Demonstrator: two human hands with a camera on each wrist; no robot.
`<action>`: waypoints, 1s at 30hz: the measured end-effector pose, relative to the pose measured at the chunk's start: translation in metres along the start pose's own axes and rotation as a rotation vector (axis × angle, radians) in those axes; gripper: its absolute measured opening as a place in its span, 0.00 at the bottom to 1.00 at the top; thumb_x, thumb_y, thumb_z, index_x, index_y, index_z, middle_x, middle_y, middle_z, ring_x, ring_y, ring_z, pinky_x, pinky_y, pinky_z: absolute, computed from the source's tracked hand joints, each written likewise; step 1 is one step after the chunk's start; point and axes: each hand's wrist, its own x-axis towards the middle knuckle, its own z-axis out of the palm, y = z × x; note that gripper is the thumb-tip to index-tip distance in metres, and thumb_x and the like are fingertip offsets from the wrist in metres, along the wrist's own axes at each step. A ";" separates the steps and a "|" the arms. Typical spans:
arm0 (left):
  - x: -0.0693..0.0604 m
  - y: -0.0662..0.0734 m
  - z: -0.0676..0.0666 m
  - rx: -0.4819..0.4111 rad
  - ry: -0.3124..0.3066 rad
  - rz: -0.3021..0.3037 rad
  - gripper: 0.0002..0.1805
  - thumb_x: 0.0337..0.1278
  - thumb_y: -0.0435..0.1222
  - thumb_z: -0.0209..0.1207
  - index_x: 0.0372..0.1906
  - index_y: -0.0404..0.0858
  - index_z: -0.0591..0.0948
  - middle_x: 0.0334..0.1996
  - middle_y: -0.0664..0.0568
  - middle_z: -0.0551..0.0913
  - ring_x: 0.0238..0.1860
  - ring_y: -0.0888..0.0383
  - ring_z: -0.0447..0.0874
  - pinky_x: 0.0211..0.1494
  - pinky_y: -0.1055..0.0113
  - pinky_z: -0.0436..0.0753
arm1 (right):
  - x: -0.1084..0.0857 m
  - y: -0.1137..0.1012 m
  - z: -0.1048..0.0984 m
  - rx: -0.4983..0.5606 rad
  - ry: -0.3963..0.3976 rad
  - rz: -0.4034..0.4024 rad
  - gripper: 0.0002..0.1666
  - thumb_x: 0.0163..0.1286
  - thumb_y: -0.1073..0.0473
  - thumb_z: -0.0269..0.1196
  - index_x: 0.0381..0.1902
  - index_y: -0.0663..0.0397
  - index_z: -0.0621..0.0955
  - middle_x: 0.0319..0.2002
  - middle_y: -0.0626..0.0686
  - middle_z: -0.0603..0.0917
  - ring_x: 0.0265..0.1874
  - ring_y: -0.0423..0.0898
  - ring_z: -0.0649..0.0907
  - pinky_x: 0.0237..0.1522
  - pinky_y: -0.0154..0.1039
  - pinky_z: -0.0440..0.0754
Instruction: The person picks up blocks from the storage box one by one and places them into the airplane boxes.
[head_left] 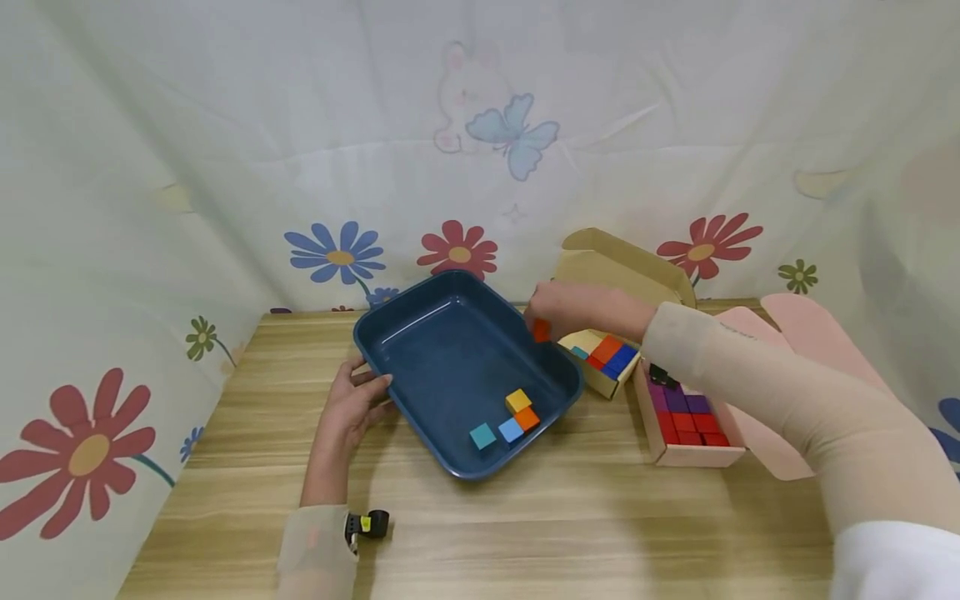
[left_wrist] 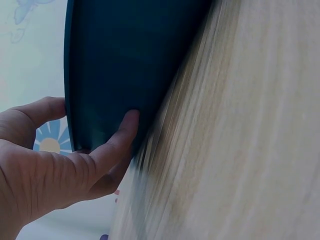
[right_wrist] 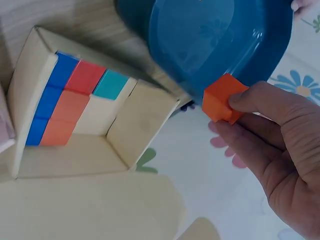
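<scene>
My right hand (head_left: 558, 307) pinches an orange block (right_wrist: 223, 98) between thumb and fingers, over the right rim of a dark blue rectangular tray (head_left: 450, 342). My left hand (head_left: 356, 404) grips the tray's left side, its thumb and fingers on the wall and rim in the left wrist view. Inside the tray's near end lie a teal block (head_left: 483, 436), a light blue block (head_left: 511, 430), an orange block (head_left: 527, 418) and a yellow block (head_left: 518, 401). Right of the tray stands an open cardboard box (right_wrist: 47, 160) holding blue, red, orange and teal blocks.
A pink box (head_left: 701, 456) with purple and red blocks stands farther right, its pink lid folded open, partly behind my right forearm. A flowered curtain (head_left: 375, 167) hangs behind the wooden table (head_left: 525, 533). My left wrist carries a strap with a small camera (head_left: 378, 523).
</scene>
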 end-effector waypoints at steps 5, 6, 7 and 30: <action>-0.001 -0.001 0.000 0.001 0.008 0.002 0.44 0.70 0.27 0.58 0.81 0.44 0.47 0.71 0.36 0.55 0.61 0.42 0.74 0.59 0.52 0.83 | -0.005 0.011 0.002 -0.009 0.006 0.001 0.07 0.61 0.65 0.73 0.38 0.58 0.89 0.33 0.52 0.89 0.31 0.49 0.84 0.38 0.39 0.87; -0.001 -0.001 0.000 0.000 0.010 0.000 0.44 0.70 0.27 0.58 0.81 0.44 0.47 0.71 0.36 0.55 0.61 0.42 0.74 0.59 0.52 0.83 | -0.006 0.014 0.003 -0.022 0.006 -0.002 0.06 0.61 0.65 0.73 0.37 0.58 0.89 0.33 0.52 0.89 0.30 0.49 0.84 0.38 0.39 0.86; -0.001 -0.001 0.000 -0.002 0.011 -0.001 0.44 0.70 0.27 0.58 0.81 0.44 0.47 0.71 0.36 0.55 0.62 0.41 0.73 0.59 0.52 0.83 | -0.007 0.016 0.004 -0.036 0.004 -0.004 0.06 0.61 0.65 0.73 0.37 0.57 0.89 0.33 0.52 0.89 0.29 0.48 0.83 0.38 0.39 0.86; 0.000 0.001 0.000 -0.003 0.000 0.004 0.44 0.70 0.26 0.57 0.81 0.43 0.46 0.71 0.35 0.54 0.61 0.42 0.73 0.58 0.52 0.83 | -0.005 0.049 0.031 -0.199 -0.250 0.126 0.14 0.59 0.71 0.69 0.19 0.52 0.81 0.18 0.44 0.70 0.21 0.41 0.66 0.23 0.31 0.68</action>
